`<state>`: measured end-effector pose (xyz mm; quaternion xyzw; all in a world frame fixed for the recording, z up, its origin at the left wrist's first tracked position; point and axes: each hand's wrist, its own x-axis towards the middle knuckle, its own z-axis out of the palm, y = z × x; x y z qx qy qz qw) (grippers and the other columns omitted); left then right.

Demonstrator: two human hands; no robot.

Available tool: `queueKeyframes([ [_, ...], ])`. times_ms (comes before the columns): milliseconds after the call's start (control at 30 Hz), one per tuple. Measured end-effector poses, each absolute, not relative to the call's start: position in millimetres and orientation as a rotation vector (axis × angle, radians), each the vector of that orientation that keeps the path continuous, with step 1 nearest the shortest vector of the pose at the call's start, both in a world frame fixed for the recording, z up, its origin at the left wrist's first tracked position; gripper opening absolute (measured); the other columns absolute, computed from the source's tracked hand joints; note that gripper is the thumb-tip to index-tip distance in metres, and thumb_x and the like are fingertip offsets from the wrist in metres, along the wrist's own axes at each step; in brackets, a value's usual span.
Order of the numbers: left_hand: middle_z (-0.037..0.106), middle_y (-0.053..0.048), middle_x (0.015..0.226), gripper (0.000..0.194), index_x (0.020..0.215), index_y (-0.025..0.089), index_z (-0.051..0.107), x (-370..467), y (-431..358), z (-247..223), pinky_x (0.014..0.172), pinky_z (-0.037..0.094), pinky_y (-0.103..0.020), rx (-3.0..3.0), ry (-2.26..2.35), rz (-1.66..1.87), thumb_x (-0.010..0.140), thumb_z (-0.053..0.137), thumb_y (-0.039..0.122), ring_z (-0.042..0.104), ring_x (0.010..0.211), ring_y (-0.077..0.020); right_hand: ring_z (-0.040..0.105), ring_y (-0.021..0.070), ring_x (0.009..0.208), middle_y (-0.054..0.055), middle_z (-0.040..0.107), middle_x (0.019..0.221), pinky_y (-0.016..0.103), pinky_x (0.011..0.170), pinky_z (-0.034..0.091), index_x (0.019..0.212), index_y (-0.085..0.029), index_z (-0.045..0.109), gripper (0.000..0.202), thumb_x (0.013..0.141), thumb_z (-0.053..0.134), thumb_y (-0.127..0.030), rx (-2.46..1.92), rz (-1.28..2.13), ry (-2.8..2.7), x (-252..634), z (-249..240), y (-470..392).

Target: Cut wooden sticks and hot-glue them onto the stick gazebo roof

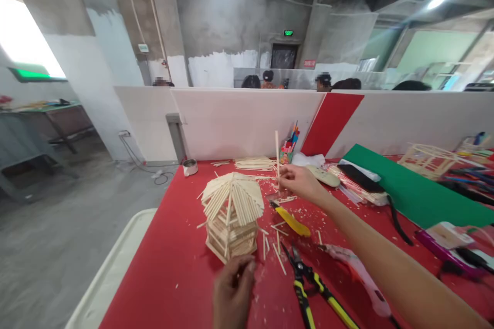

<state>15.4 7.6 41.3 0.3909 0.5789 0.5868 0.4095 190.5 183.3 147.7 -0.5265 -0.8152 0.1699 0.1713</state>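
On the far left of the red surface (154,277) stands a roll of tape (190,168), close to the edge. To its right and nearer is a small model built of wooden sticks (232,205), upright, with a sloping, many-sided roof over a stepped body. The left grip (234,285) is at the model's near side, just by its base; thumb and fingers are curled in and close together, but I cannot tell whether they touch the model or pinch something. Beyond the model, at the far edge, lies a pile of sticks (254,163).

Short cut pieces (278,257) lie scattered just right of the model. Farther right and beyond the roof, the right grip (299,180) is narrow, thumb and fingers pinching the lower part of a single stick (277,151) that points almost straight up. The model is thus to the left of this grip and nearer, apart from it, while the left grip is right beside it.

Behind the right grip stands a pen cup (286,154). Nearer lie a yellow cutter (293,222), black-and-yellow shears (302,295) with their blades toward the model, and, to the right beneath the forearm, a pink tool (357,267). At the far right a green board (417,185) lies across the surface.
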Motion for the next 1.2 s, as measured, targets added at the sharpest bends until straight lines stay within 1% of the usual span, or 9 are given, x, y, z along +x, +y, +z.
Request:
queueKeyframes([
  [67,0.063,-0.004,0.061,0.033,0.069,0.017,0.072,6,0,64,0.053,0.045,-0.022,1.068,1.452,1.519,0.067,0.069,0.049,0.055,0.058,-0.0156,0.066,0.0117,0.067,0.003,0.068,0.077,0.019,0.054,0.052,0.099,-0.016,0.054,0.026,0.094,0.036,-0.033,-1.379,0.651,-2.218,192,147,124],
  [167,0.061,-0.002,0.058,0.033,0.070,0.017,0.073,-2,-9,95,0.054,0.045,-0.022,1.139,1.418,1.562,0.071,0.066,0.049,0.053,0.057,-0.0149,0.065,0.0135,0.058,0.000,0.066,0.066,0.020,0.047,0.048,0.087,-0.017,0.057,0.020,0.084,0.052,-0.036,-1.065,1.235,-1.840,168,134,45],
  [300,0.058,0.000,0.054,0.032,0.075,0.016,0.073,-7,-16,113,0.050,0.045,-0.023,1.116,1.255,1.515,0.072,0.067,0.047,0.052,0.050,-0.0129,0.061,0.0116,0.052,0.000,0.063,0.058,0.019,0.047,0.044,0.077,-0.015,0.063,0.014,0.080,0.055,-0.027,-0.961,1.289,-1.736,113,110,-7],
  [400,0.057,0.001,0.052,0.033,0.078,0.015,0.074,-18,-13,112,0.043,0.042,-0.021,0.965,1.205,1.532,0.067,0.071,0.047,0.049,0.045,-0.0110,0.060,0.0114,0.051,0.001,0.065,0.060,0.019,0.049,0.043,0.080,-0.015,0.067,0.019,0.083,0.051,-0.025,-0.999,1.136,-1.775,89,105,-14],
  [500,0.059,0.001,0.057,0.033,0.083,0.015,0.074,-34,-3,110,0.045,0.042,-0.019,0.903,1.135,1.618,0.063,0.076,0.041,0.051,0.050,-0.0098,0.064,0.0127,0.064,0.002,0.070,0.073,0.021,0.060,0.045,0.084,-0.020,0.070,0.023,0.087,0.050,-0.030,-0.991,0.852,-1.945,89,112,-8],
  [633,0.059,0.003,0.060,0.040,0.096,0.016,0.071,-50,8,109,0.035,0.027,-0.016,0.876,1.110,1.591,0.064,0.075,0.039,0.041,0.038,-0.0038,0.064,0.0133,0.074,0.002,0.072,0.083,0.021,0.066,0.047,0.087,-0.022,0.070,0.026,0.090,0.047,-0.033,-1.014,0.563,-1.963,104,126,6],
  [867,0.059,0.002,0.058,0.040,0.089,0.012,0.069,-53,16,111,0.032,0.020,-0.016,0.903,1.149,1.503,0.064,0.072,0.044,0.038,0.032,-0.0030,0.060,0.0171,0.088,0.006,0.068,0.094,0.029,0.080,0.047,0.106,-0.021,0.066,0.026,0.091,0.045,-0.028,-1.017,-0.040,-1.996,113,145,34],
  [1033,0.057,0.004,0.055,0.042,0.089,0.011,0.067,-54,21,114,0.030,0.022,-0.017,0.907,1.172,1.448,0.063,0.070,0.044,0.039,0.030,-0.0043,0.053,0.0175,0.082,0.006,0.061,0.086,0.027,0.067,0.044,0.119,-0.023,0.061,0.033,0.090,0.044,-0.023,-0.997,-0.284,-2.172,106,155,48],
  [1200,0.056,0.005,0.053,0.043,0.090,0.011,0.066,-57,23,117,0.029,0.022,-0.018,0.915,1.184,1.414,0.061,0.071,0.043,0.039,0.029,-0.0048,0.048,0.0180,0.080,0.005,0.058,0.084,0.026,0.058,0.035,0.121,-0.027,0.059,0.033,0.091,0.045,-0.028,-1.078,-0.352,-2.250,97,154,55],
])
